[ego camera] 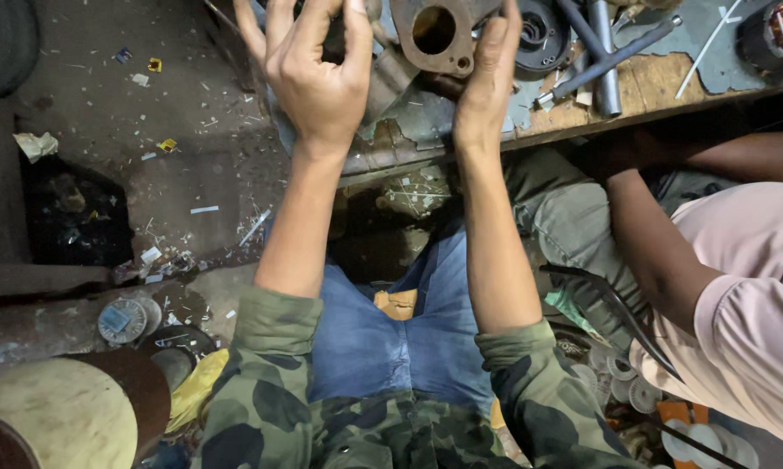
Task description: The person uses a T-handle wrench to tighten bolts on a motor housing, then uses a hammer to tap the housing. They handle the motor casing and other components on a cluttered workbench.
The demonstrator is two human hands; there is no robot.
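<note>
Reference landmark: the metal housing point(435, 35), a rusty cast part with a round bore, at the near edge of the worktop point(582, 113).

1. Far left of the housing, on the floor point(148, 130): scattered paper scraps and debris. Nearer to you on that side stand a round drum point(62, 417) and a small disc-shaped part point(122, 320).

2. Immediately left of the housing: your left hand point(318, 74). Its fingers are curled and spread around a grey part that adjoins the housing. You cannot tell from this view whether the fingers are clamped on that part or only cupping it, as the palm faces away.

3. At the housing: it is upright, bore facing you, and its lower edge is at the worktop rim.

4. Immediately right of the housing: your right hand point(487, 78). The fingers lie flat against the housing's right flank, with the thumb below it, so they hold it.

5. Right of the housing, on the worktop: a dark round bearing part point(543, 35), then grey metal rods point(604, 61), then a wound motor part point(778, 30) at the far right.

6. Lower right: a second person's arm point(661, 252), in a pink sleeve, well apart from the housing.

Progress, as judged: the housing is held and supported, but no fastener or tool is engaged, so most of the work looks to be outstanding.
</note>
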